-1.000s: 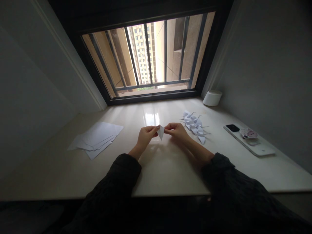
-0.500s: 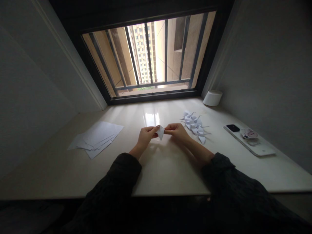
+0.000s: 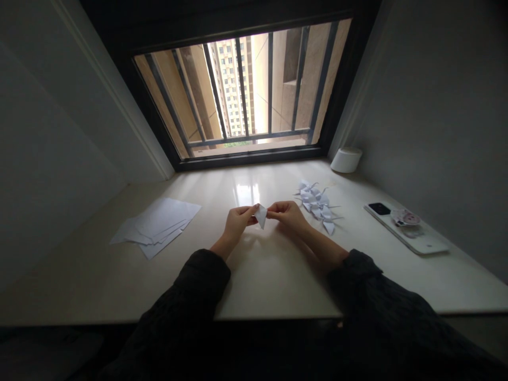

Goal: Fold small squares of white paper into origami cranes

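Folded white paper piece sits pinched between the fingertips of left hand and right hand, held above the desk. Loose paper sheets lie at 9 o'clock; folded paper cranes lie at 2 o'clock, just beside right hand.

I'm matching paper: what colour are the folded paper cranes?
Paper cranes: white, clearest in the head view.

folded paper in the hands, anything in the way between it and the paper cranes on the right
Only the right hand stands in the way. It pinches the folded paper on the side facing the paper cranes. No other object is visible on the desktop between them.
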The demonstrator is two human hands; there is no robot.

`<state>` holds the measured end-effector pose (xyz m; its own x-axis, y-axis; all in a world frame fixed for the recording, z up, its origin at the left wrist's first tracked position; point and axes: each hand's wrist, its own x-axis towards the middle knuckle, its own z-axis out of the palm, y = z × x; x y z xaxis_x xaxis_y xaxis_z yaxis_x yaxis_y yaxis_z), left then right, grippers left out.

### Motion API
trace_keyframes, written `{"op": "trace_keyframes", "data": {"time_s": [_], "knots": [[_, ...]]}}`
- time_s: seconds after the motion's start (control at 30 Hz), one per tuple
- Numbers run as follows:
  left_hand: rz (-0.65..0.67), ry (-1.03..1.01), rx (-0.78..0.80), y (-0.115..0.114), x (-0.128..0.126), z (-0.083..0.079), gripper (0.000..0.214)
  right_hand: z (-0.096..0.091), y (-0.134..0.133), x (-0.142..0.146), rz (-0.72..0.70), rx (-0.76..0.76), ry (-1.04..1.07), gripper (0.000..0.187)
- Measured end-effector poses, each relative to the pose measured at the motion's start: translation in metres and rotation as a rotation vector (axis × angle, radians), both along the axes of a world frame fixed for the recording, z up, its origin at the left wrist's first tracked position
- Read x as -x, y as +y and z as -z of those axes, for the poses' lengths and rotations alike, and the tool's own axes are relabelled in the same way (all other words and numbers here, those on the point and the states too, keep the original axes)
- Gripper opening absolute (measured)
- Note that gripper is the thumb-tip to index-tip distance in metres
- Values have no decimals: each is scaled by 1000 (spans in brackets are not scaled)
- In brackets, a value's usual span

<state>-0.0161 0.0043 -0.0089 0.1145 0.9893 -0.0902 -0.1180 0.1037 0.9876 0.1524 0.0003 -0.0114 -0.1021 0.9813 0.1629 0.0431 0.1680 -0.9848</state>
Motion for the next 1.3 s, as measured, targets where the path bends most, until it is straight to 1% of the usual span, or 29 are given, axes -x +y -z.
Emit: {"op": "trace_keyframes", "data": {"time_s": [0.3,0.5,0.6,0.7,0.77,0.83,0.9,1.0,1.07,1.17,1.3], "knots": [[-27,-18,21,2,-1,2,39,6,4,0,26,-31,-45,26],[-22,-25,21,2,-1,3,40,11,6,0,39,-50,-66,22],[-34,-35,26,1,-2,2,39,11,5,0,40,-52,-69,22],[-57,-37,17,1,-3,1,39,7,3,1,79,-71,-110,21],[-69,-38,12,0,-3,1,39,4,0,2,132,-114,-177,19],[-77,-39,14,0,-4,1,38,2,-2,2,216,-185,-260,17],[-81,-40,22,0,-4,1,37,1,-3,2,280,-271,-300,17],[-76,-45,32,0,-4,1,37,1,-5,2,293,-391,-309,17],[-73,-49,34,1,-3,0,37,1,-6,3,279,-434,-306,16],[-76,-55,30,1,-4,0,37,0,-6,3,271,-429,-288,16],[-76,-52,6,-1,-4,0,37,0,-4,3,264,-309,-219,17]]}}
